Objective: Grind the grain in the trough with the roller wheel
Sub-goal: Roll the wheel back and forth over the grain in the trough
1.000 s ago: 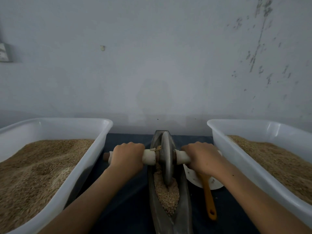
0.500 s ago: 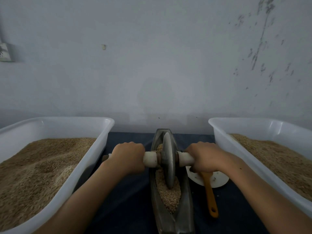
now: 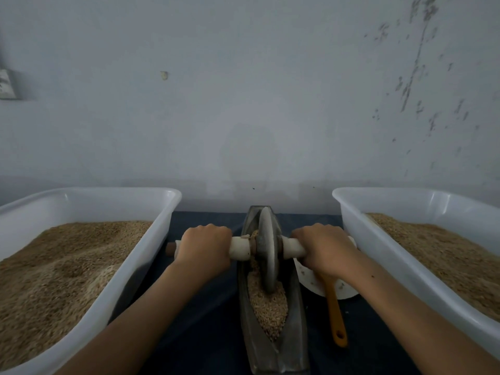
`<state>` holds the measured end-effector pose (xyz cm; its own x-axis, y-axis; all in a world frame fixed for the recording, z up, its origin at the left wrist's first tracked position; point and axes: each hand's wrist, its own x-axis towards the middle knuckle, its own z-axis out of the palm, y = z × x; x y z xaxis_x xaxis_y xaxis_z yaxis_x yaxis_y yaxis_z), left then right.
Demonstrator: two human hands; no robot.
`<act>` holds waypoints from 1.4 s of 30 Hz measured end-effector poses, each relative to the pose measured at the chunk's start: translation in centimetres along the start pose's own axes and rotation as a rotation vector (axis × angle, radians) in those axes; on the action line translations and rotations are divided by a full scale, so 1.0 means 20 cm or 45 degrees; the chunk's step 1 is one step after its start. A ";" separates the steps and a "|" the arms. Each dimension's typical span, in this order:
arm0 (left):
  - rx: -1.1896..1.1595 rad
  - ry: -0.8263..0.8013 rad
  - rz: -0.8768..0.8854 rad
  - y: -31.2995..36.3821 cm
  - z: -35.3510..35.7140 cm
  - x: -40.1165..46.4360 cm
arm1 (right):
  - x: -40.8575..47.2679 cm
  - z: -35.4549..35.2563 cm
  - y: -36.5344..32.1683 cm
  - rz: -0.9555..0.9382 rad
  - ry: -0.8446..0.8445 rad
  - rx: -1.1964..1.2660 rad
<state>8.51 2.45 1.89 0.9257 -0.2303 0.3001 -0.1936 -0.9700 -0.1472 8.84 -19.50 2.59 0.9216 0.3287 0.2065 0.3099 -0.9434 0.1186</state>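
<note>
Trough (image 3: 293, 345) dark grey; roller wheel (image 3: 267, 253) grey, handle (image 3: 239, 247) off-white; grain (image 3: 267, 307) tan; two tubs (image 3: 151, 244) white; spatula (image 3: 335, 315) orange; tablecloth (image 3: 205, 320) dark blue; wall (image 3: 243, 104) pale grey, flecked.

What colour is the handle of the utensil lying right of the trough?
Orange; the utensil handle shows best in the head view, beside the trough.
</note>
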 end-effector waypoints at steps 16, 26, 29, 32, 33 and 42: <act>0.001 0.182 -0.043 0.02 0.03 0.00 | 0.00 0.04 0.00 0.020 0.161 0.008; 0.015 -0.149 0.025 -0.01 -0.03 -0.01 | 0.00 -0.05 0.01 -0.032 -0.281 -0.002; 0.035 -0.181 0.014 -0.01 -0.04 -0.01 | 0.00 -0.06 0.01 -0.028 -0.341 0.017; 0.029 -0.119 -0.021 0.00 -0.03 -0.01 | 0.00 -0.03 0.01 -0.009 -0.230 -0.004; 0.017 -0.087 -0.033 0.01 -0.02 -0.01 | 0.01 -0.02 0.00 -0.003 -0.152 -0.023; 0.042 0.126 -0.044 0.03 0.00 -0.01 | -0.01 0.03 0.00 0.017 0.108 -0.002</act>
<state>8.16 1.97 1.68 0.8948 -0.2048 0.3968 -0.1498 -0.9748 -0.1652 8.83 -19.53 2.07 0.9025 0.3191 0.2893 0.2977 -0.9475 0.1165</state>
